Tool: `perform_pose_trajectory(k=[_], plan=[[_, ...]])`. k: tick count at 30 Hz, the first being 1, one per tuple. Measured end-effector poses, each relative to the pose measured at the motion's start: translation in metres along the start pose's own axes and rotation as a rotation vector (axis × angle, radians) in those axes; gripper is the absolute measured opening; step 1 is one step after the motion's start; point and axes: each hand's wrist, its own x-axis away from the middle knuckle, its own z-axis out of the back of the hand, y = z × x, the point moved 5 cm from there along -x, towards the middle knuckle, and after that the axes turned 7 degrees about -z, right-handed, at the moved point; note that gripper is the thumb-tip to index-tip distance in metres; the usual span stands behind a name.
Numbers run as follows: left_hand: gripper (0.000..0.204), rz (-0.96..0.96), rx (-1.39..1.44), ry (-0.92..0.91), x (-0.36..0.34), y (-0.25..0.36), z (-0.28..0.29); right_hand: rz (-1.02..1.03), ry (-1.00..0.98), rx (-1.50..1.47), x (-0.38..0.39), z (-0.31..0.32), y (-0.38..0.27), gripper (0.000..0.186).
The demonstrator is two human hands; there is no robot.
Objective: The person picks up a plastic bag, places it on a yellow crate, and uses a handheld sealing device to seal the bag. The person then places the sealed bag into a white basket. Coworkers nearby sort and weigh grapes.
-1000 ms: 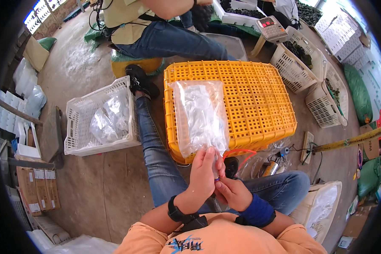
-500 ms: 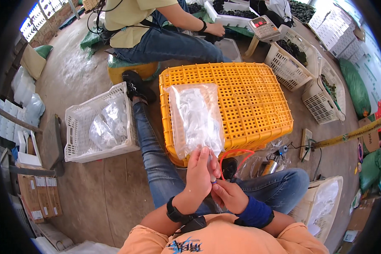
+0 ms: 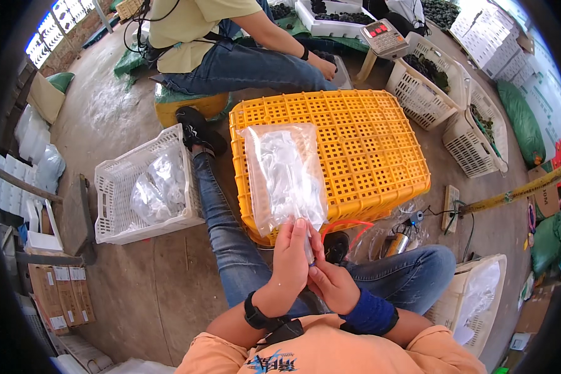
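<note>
A clear plastic bag point(image 3: 285, 171), with white and clear material inside, lies on an upturned yellow plastic crate point(image 3: 374, 146). Its near end is gathered in my left hand point(image 3: 288, 260), whose fingers are closed round it over the crate's near edge. Just below and to the right, my right hand point(image 3: 335, 288) presses against the left one, fingers curled in a pinch. Between the hands runs a narrow translucent piece with a tiny bluish spot at its lower end. What exactly the right fingers grip is hidden. A red tube point(image 3: 355, 225) curves beside the hands.
On the left stands a white basket point(image 3: 109, 209) with clear bags inside. Across the crate a seated person point(image 3: 199, 31) works near a scale point(image 3: 384, 38). White baskets point(image 3: 411, 100) of dark fruit stand at the far right; a metal canister point(image 3: 397, 244) lies near my right knee.
My right hand has shifted slightly up and left, and the small bluish spot between the hands shows less. The other person's hand has moved right and down. The view has shifted slightly.
</note>
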Motion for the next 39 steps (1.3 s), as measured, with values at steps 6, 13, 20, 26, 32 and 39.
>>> perform_pose_trajectory(k=[6, 13, 20, 26, 32, 39], plan=[[0.027, -0.011, -0.014, -0.016, 0.0, 0.0, -0.001, 0.013, 0.019, 0.069, -0.001, 0.003, 0.002, 0.026], [0.025, 0.042, 0.027, -0.014, 0.001, -0.001, -0.001, -0.027, -0.01, 0.083, -0.001, 0.004, 0.002, 0.025], [0.029, 0.138, 0.198, -0.01, 0.009, 0.005, 0.004, 0.253, 0.166, 0.531, -0.017, 0.064, -0.035, 0.026], [0.035, 0.082, -0.047, -0.467, 0.039, -0.019, 0.036, -0.027, 0.138, -0.201, -0.1, 0.076, -0.076, 0.073], [0.024, -0.247, 0.036, 0.072, -0.005, 0.07, 0.089, 0.097, 0.067, -0.076, -0.175, 0.071, -0.082, 0.104], [0.053, -0.159, -0.137, 0.072, -0.077, 0.055, 0.084, 0.135, 0.059, -0.173, -0.177, 0.061, -0.08, 0.109]])
